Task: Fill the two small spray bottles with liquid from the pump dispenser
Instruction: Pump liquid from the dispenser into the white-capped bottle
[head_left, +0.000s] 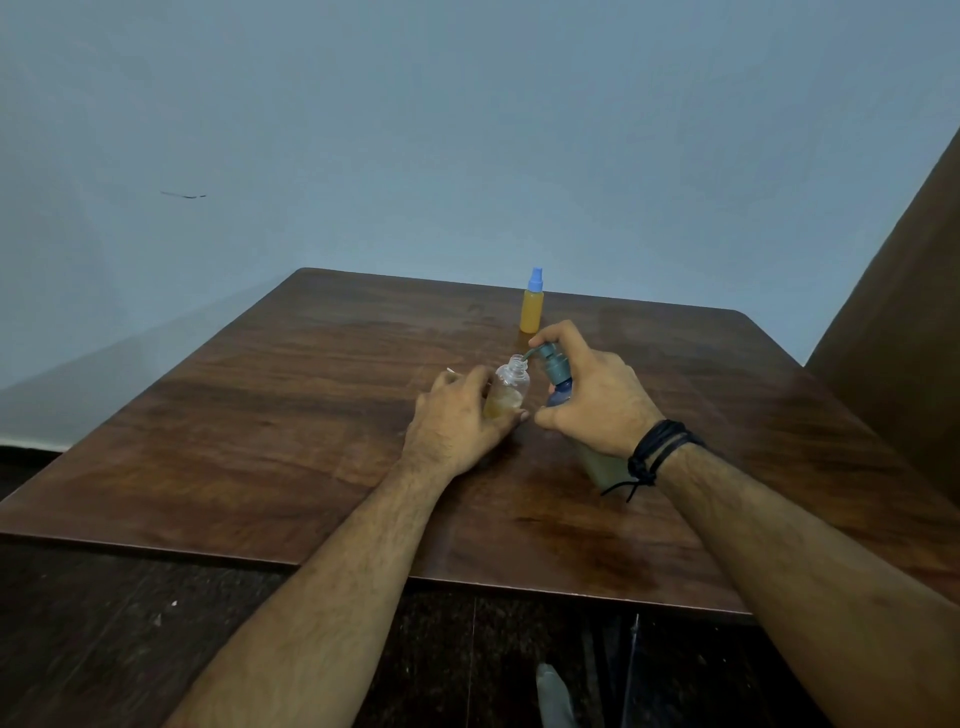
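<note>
The left hand (460, 415) holds the open spray bottle (508, 391) upright on the wooden surface (291, 415); its fingers (511, 417) are curled narrowly round the bottle's lower half, with the thumb tip at the base. This clear bottle has no cap, and yellowish liquid fills roughly its lower part, just beside those fingers. A small pale item sticks out above the left hand's knuckles, too small to tell what it is.

The right hand (595, 397) grips the pump dispenser (557, 371), its fingers wrapped round the neck and one finger arched over the grey-green pump head. The dispenser's spout reaches from under that finger to the mouth of the open bottle, touching or just over its rim. The dispenser's body lies mostly hidden beneath the right palm and wrist. A black cord bracelet (657, 452) circles the right wrist.

Beyond the right hand's fingers, apart from them, the filled spray bottle (532, 306) stands upright with orange-yellow liquid and a blue cap.
</note>
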